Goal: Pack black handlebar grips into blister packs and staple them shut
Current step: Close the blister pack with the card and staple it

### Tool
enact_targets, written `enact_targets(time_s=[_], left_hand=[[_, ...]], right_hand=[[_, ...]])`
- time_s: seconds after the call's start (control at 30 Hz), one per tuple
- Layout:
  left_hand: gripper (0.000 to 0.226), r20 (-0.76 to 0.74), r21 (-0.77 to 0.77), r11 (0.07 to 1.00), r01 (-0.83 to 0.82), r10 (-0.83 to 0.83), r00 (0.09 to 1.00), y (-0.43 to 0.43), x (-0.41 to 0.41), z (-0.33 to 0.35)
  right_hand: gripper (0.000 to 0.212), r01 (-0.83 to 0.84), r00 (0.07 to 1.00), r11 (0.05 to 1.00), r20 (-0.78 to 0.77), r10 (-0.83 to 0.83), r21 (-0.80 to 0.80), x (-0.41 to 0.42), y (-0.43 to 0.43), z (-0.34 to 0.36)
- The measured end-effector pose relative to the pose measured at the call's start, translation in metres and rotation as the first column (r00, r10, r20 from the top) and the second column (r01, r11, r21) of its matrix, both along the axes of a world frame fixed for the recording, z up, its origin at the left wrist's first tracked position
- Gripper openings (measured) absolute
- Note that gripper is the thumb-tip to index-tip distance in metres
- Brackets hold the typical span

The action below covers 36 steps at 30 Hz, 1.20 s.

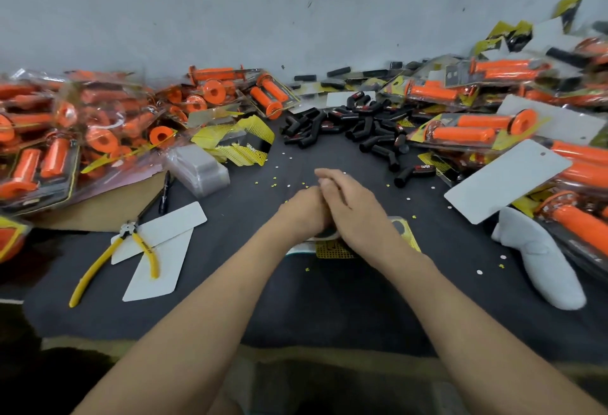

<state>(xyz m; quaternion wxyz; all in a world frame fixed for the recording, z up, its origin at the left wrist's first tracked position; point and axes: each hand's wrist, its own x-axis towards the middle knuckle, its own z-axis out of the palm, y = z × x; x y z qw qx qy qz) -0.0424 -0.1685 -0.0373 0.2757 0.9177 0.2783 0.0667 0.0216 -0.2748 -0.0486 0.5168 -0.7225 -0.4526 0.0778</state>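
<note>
My left hand (301,214) and my right hand (353,209) meet at the middle of the dark table. The right hand's fingers lie fairly straight over the left hand, whose fingers are hidden. Under both palms lies a blister pack (332,249) with a yellow backing card; only its near edge and right corner show. A pile of loose black handlebar grips (355,125) lies further back, apart from my hands. One single black grip (414,175) lies to the right of them.
Packs of orange grips are heaped at the left (82,125) and right (493,125). Yellow-handled pliers (112,260) lie on white cards (164,250) at the left, near a pen (164,192) and stacked clear blisters (197,167). A white glove (539,260) lies at the right.
</note>
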Motion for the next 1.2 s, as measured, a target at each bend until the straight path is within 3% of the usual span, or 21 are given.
enact_targets(time_s=[0.1,0.2,0.27,0.43,0.57,0.67,0.8,0.9,0.93,1.0,1.1,1.2], left_hand=[[0.029,0.274,-0.178,0.983,-0.034,0.083,0.958,-0.006,-0.005,0.011],[0.03,0.471,-0.315,0.947,-0.066,0.217,0.855,-0.006,-0.017,0.015],[0.03,0.517,-0.327,0.942,-0.079,0.248,0.819,-0.005,-0.021,0.016],[0.028,0.518,-0.17,0.975,-0.145,0.214,0.828,-0.008,-0.022,0.017],[0.021,0.505,-0.082,0.989,-0.125,0.149,0.85,-0.021,-0.015,0.026],[0.023,0.465,-0.209,0.978,0.01,0.09,0.881,-0.036,-0.009,0.036],[0.022,0.38,-0.455,0.862,0.223,-0.039,0.924,-0.055,-0.003,0.042],[0.02,0.383,-0.533,0.802,0.27,-0.056,0.922,-0.062,0.001,0.043],[0.019,0.394,-0.535,0.8,0.272,-0.048,0.918,-0.063,0.003,0.043],[0.021,0.425,-0.515,0.819,0.252,-0.011,0.905,-0.063,0.005,0.043],[0.017,0.487,-0.553,0.801,0.229,0.088,0.869,-0.063,0.009,0.043],[0.014,0.501,-0.578,0.778,0.246,0.1,0.86,-0.065,0.012,0.041]], right_hand=[[0.04,0.145,0.938,0.966,0.34,-0.065,-0.215,0.013,-0.036,-0.009],[0.044,0.23,0.872,0.843,0.488,0.044,-0.487,0.016,-0.061,-0.02],[0.047,0.29,0.822,0.81,0.566,0.062,-0.51,0.022,-0.072,-0.025],[0.038,0.35,0.861,0.807,0.503,-0.078,-0.475,0.044,-0.096,-0.019],[0.045,0.389,0.816,0.878,0.546,-0.187,-0.28,0.05,-0.104,0.0],[0.05,0.433,0.752,0.89,0.602,-0.269,-0.143,0.049,-0.107,0.014],[0.054,0.452,0.694,0.892,0.628,-0.352,0.001,0.048,-0.111,0.023],[0.047,0.445,0.639,0.889,0.658,-0.398,0.105,0.051,-0.115,0.026],[0.045,0.43,0.646,0.893,0.646,-0.406,0.131,0.052,-0.116,0.026],[0.044,0.418,0.745,0.893,0.499,-0.442,0.167,0.055,-0.116,0.026],[0.057,0.46,0.883,0.878,0.039,-0.468,0.129,0.065,-0.119,0.029],[0.051,0.387,0.87,0.914,-0.377,-0.318,0.122,0.077,-0.124,0.034]])
